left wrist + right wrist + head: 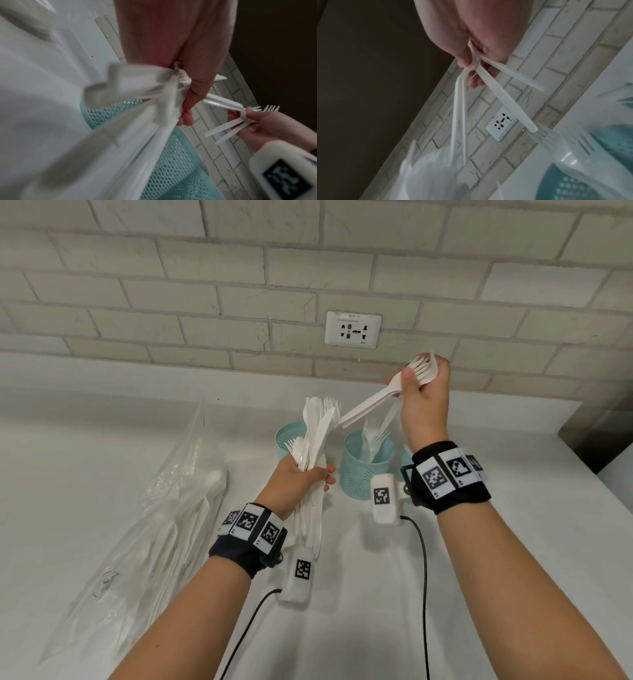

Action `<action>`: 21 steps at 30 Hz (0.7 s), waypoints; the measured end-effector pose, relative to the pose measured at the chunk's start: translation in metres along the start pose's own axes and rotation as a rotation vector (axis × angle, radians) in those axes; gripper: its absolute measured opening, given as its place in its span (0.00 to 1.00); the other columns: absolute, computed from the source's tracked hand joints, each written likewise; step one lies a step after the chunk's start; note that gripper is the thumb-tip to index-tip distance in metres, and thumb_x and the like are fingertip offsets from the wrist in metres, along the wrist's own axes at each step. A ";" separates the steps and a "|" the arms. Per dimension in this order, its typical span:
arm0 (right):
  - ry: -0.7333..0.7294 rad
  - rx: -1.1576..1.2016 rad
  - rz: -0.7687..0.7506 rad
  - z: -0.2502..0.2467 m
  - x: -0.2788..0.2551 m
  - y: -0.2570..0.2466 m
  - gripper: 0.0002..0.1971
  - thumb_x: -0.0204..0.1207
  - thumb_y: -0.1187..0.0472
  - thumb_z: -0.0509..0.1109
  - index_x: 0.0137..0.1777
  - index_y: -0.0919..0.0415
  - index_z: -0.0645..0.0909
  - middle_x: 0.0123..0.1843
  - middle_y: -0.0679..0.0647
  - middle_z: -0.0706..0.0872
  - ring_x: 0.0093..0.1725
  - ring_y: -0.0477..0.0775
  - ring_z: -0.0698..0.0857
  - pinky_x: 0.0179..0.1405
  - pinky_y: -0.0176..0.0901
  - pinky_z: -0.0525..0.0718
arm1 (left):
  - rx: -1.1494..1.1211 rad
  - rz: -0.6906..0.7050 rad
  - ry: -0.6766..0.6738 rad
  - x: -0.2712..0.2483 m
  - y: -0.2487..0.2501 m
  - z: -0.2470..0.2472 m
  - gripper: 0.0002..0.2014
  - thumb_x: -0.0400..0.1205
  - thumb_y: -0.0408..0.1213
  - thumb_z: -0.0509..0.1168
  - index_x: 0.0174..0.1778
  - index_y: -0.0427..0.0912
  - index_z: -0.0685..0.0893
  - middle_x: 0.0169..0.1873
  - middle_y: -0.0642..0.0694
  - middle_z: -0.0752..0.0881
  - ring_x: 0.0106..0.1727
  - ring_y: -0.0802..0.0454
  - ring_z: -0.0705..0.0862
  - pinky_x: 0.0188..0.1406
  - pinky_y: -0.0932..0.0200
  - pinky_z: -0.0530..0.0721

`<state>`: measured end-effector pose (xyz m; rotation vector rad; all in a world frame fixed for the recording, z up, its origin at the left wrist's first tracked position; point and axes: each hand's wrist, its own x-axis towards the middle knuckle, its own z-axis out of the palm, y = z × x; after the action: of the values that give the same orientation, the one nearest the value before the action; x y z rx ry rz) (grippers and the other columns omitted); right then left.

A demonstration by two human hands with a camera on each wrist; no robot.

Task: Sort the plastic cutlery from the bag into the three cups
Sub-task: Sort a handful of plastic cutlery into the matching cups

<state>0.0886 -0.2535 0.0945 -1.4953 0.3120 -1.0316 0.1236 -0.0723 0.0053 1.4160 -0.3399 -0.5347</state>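
Note:
My left hand (301, 477) grips a mixed bundle of white plastic cutlery (317, 436), held upright above the counter, in front of a teal mesh cup (291, 436). My right hand (423, 392) is raised higher and pinches several white forks (370, 402) by their heads, handles fanning down to the left over the middle teal cup (366, 470), which holds forks. A third teal cup (406, 457) shows only as a sliver behind my right wrist. In the right wrist view the fork handles (505, 100) spread out below my fingers (475, 79).
The clear plastic bag (164, 508) with more white cutlery lies on the white counter (85, 460) at the left. A wall socket (352, 329) sits on the brick-tile wall behind. Cables run from both wrist cameras toward me. A dark block stands at the far right (603, 436).

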 end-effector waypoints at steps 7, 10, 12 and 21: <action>0.018 0.080 -0.010 -0.001 0.000 0.008 0.13 0.82 0.70 0.61 0.58 0.52 0.69 0.54 0.53 0.80 0.38 0.50 0.90 0.42 0.39 0.89 | -0.061 -0.011 0.045 -0.001 -0.001 -0.010 0.14 0.78 0.19 0.63 0.59 0.31 0.79 0.37 0.43 0.87 0.32 0.53 0.87 0.40 0.57 0.87; 0.023 0.067 0.001 0.001 0.000 0.010 0.13 0.81 0.70 0.61 0.59 0.53 0.69 0.55 0.54 0.81 0.37 0.51 0.89 0.39 0.37 0.88 | -0.086 -0.008 0.053 -0.001 -0.001 -0.012 0.13 0.78 0.19 0.63 0.53 0.38 0.80 0.37 0.43 0.86 0.32 0.52 0.87 0.40 0.56 0.87; -0.001 0.019 0.001 0.006 -0.001 0.015 0.12 0.81 0.69 0.62 0.59 0.53 0.70 0.51 0.49 0.82 0.36 0.49 0.86 0.39 0.34 0.86 | -0.087 -0.008 0.050 -0.002 -0.001 -0.012 0.13 0.78 0.19 0.62 0.51 0.41 0.80 0.37 0.43 0.86 0.32 0.52 0.87 0.39 0.56 0.87; -0.087 -0.088 0.025 0.020 -0.006 0.036 0.14 0.80 0.69 0.63 0.59 0.49 0.71 0.49 0.51 0.82 0.36 0.41 0.82 0.45 0.32 0.82 | -0.099 0.000 0.030 -0.003 0.000 -0.013 0.13 0.78 0.20 0.64 0.55 0.39 0.80 0.37 0.43 0.87 0.33 0.53 0.87 0.40 0.58 0.87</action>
<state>0.1131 -0.2447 0.0627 -1.6068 0.3172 -0.9403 0.1278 -0.0596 0.0037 1.3273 -0.2855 -0.5225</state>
